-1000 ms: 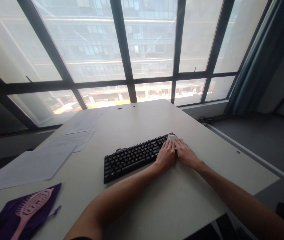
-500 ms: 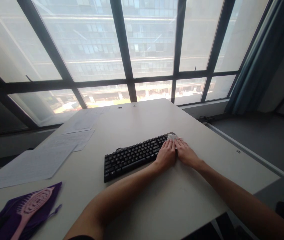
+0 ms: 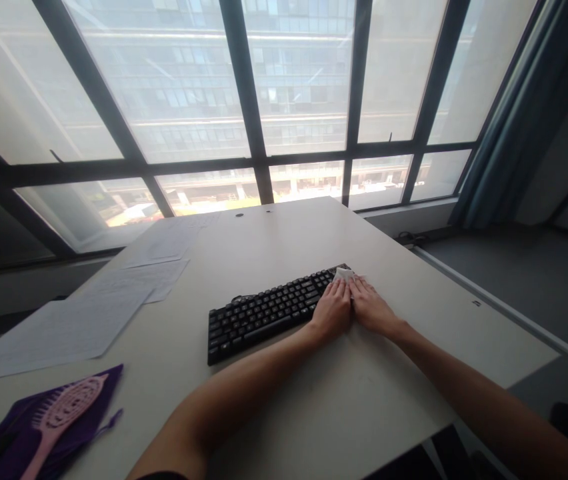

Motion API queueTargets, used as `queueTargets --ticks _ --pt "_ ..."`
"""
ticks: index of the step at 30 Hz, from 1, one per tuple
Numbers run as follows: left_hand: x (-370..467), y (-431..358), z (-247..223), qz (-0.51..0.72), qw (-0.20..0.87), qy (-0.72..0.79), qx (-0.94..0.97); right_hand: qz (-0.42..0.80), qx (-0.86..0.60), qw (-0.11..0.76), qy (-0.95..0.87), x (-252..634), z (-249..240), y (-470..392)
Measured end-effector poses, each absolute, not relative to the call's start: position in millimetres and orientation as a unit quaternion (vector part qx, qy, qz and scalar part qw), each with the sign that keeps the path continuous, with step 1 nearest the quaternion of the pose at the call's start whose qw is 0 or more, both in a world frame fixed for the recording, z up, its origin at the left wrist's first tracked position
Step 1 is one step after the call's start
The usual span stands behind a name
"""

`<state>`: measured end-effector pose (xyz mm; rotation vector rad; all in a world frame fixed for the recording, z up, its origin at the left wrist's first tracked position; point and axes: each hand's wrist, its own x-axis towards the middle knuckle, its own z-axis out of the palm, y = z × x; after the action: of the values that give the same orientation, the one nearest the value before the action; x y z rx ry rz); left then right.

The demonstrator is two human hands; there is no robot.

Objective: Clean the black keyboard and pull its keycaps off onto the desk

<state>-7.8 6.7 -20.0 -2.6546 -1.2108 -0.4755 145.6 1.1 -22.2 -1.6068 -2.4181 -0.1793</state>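
Note:
A black keyboard (image 3: 264, 313) lies at a slant on the white desk. At its right end a white wipe (image 3: 345, 274), which looks like a tissue or wet wipe, pokes out past my fingertips. My left hand (image 3: 333, 308) rests over the keyboard's right-hand keys, its fingertips pressed together on the wipe. Side by side with it, my right hand (image 3: 371, 307) grips the wipe at the keyboard's right edge. The thumbs and part of the wipe are hidden beneath the hands.
On the left, paper sheets (image 3: 69, 327) lie across the desk (image 3: 284, 233). Nearer to me, a pink hairbrush (image 3: 69, 407) lies on a purple drawstring pouch (image 3: 84, 433). Windows (image 3: 299, 80) rise behind the desk, and a blue curtain (image 3: 504, 127) hangs at the right.

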Motion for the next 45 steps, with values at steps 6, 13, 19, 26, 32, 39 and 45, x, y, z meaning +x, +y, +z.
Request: queueTargets --ticks 6,13,19,26,32,39,45 --pt "-8 7 -20 -0.154 0.09 -0.411 -0.894 -0.052 -0.542 0.111 -0.831 147 -21 2" --pt "-8 5 -17 -0.144 0.088 -0.412 -0.895 -0.054 -0.549 0.118 -0.826 147 -21 3" --pt "-8 3 -12 -0.143 0.094 -0.411 -0.896 -0.06 -0.56 0.11 -0.819 146 -20 1" --pt "-7 -1 -11 -0.145 0.117 -0.405 -0.895 -0.063 -0.575 0.132 -0.805 143 -16 -2" --pt "-6 1 -12 -0.135 0.114 -0.404 -0.898 -0.049 -0.55 0.124 -0.824 146 -20 1" --pt "-10 8 -8 -0.165 0.091 -0.391 -0.901 -0.018 -0.557 0.107 -0.823 148 -18 3" --pt "-9 8 -5 -0.192 0.073 -0.372 -0.905 -0.013 -0.546 0.115 -0.829 148 -11 1"
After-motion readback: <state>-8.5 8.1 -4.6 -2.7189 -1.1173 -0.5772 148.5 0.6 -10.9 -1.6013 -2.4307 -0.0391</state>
